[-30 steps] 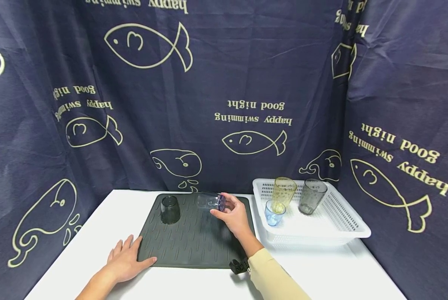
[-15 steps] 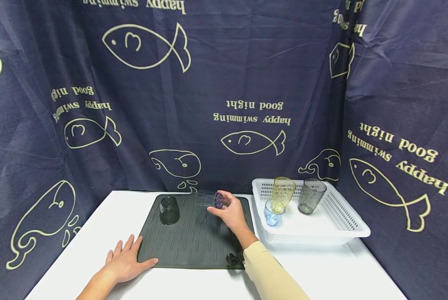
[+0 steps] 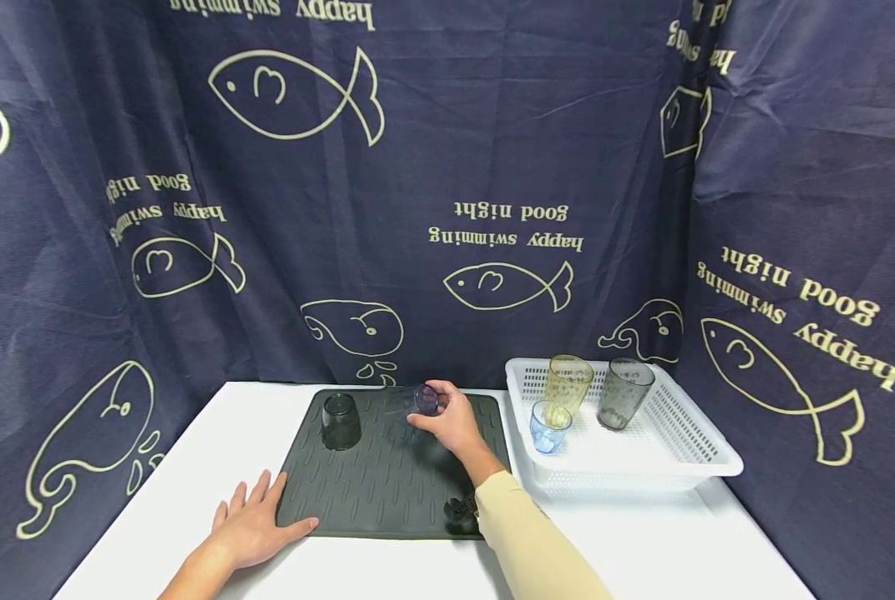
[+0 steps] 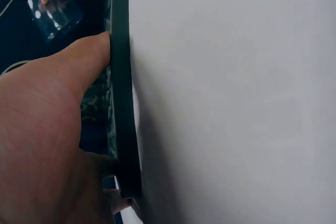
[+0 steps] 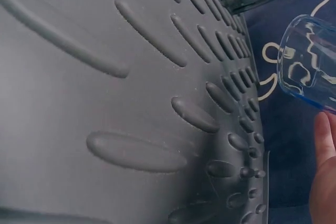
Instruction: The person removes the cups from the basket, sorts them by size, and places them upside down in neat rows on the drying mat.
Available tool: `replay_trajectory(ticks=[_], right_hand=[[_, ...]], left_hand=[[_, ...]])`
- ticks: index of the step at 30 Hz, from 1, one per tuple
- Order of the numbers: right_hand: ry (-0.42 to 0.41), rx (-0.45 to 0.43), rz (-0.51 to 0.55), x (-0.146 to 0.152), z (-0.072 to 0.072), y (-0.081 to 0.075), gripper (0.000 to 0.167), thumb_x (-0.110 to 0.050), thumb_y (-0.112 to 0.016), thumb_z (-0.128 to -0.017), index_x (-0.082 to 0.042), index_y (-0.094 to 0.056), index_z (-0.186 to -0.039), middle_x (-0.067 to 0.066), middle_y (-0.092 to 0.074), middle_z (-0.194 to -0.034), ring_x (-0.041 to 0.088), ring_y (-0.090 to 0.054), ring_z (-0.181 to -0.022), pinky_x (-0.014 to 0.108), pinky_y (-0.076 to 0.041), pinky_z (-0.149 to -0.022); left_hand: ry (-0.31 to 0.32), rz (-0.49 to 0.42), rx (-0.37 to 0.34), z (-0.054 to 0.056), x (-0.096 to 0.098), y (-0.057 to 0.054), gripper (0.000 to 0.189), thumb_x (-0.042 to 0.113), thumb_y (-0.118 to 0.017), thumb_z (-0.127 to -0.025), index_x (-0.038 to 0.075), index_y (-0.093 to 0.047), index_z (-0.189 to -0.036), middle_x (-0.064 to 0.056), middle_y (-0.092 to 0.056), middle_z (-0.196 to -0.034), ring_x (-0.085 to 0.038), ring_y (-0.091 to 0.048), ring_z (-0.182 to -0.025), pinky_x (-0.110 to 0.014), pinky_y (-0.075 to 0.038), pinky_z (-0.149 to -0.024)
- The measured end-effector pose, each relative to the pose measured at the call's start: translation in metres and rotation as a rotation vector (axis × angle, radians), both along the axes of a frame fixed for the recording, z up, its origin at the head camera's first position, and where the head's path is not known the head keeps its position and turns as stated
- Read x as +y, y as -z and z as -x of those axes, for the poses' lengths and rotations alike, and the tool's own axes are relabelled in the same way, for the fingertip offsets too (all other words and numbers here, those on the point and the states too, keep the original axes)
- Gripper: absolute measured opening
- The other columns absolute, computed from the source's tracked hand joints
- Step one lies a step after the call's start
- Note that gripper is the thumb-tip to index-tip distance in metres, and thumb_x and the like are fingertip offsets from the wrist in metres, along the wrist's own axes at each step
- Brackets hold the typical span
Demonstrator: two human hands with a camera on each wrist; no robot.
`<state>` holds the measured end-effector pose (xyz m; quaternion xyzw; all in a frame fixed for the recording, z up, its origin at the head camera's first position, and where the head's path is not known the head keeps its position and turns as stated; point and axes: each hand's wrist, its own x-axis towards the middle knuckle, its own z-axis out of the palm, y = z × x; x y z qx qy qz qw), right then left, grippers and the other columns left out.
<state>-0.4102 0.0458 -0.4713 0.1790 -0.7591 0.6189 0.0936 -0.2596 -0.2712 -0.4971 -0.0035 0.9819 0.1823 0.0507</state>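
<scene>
My right hand (image 3: 451, 419) pinches a clear drinking glass (image 3: 423, 401) with a bluish-purple tint at its base, held tilted above the dark grey ridged mat (image 3: 372, 492). In the right wrist view the clear glass (image 5: 310, 64) shows at the right edge, near my fingertips (image 5: 324, 129). The left wrist view catches the same glass (image 4: 55, 13) under the fingers. My left hand (image 3: 251, 525) lies with fingers spread at the mat's lower left corner, its thumb on the front edge. A dark glass (image 3: 340, 422) stands upside down on the mat's left part.
A white perforated basket (image 3: 687, 433) stands to the right of the mat. Inside it are a yellow glass (image 3: 570, 382), a grey glass (image 3: 624, 394) and a small blue glass (image 3: 549, 427). A dark blue fish-print curtain (image 3: 417, 167) encloses the white table (image 3: 192, 450).
My right hand has moved slightly left with the clear glass, turning its tinted base more toward the head camera. The left hand has stayed at the mat's corner.
</scene>
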Motion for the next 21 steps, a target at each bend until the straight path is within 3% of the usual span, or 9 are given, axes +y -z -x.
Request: replay_trajectory(ticks=[6,16,21], right_hand=[[0.045,-0.018,-0.061,-0.006,0.004,0.001,0.068,-0.006,-0.089,-0.074,-0.001,-0.06,-0.135,0.017,-0.068,-0.124,0.028,-0.067,-0.111,0.045,-0.054,-0.105],[0.021,0.003,-0.1,-0.018,0.008,0.003,0.07,-0.005,-0.09,-0.073,-0.003,-0.061,-0.137,0.017,-0.067,-0.122,0.023,-0.07,-0.101,0.032,-0.061,-0.087],[0.039,-0.023,-0.117,-0.026,0.01,0.008,0.071,-0.006,-0.09,-0.073,-0.004,-0.06,-0.137,0.015,-0.066,-0.126,0.028,-0.07,-0.106,0.039,-0.061,-0.092]], left_hand=[[0.005,0.01,0.012,-0.001,0.0,-0.001,0.11,0.075,-0.063,-0.085,-0.006,-0.034,-0.154,-0.04,-0.024,-0.159,-0.072,-0.014,-0.142,-0.086,-0.015,-0.109],[-0.001,0.005,0.003,0.0,0.0,-0.002,0.112,0.075,-0.064,-0.084,-0.006,-0.033,-0.155,-0.04,-0.023,-0.159,-0.072,-0.013,-0.142,-0.085,-0.014,-0.109],[0.003,0.003,0.005,0.0,0.0,-0.002,0.111,0.075,-0.064,-0.084,-0.005,-0.034,-0.155,-0.04,-0.024,-0.159,-0.072,-0.014,-0.142,-0.086,-0.014,-0.108]])
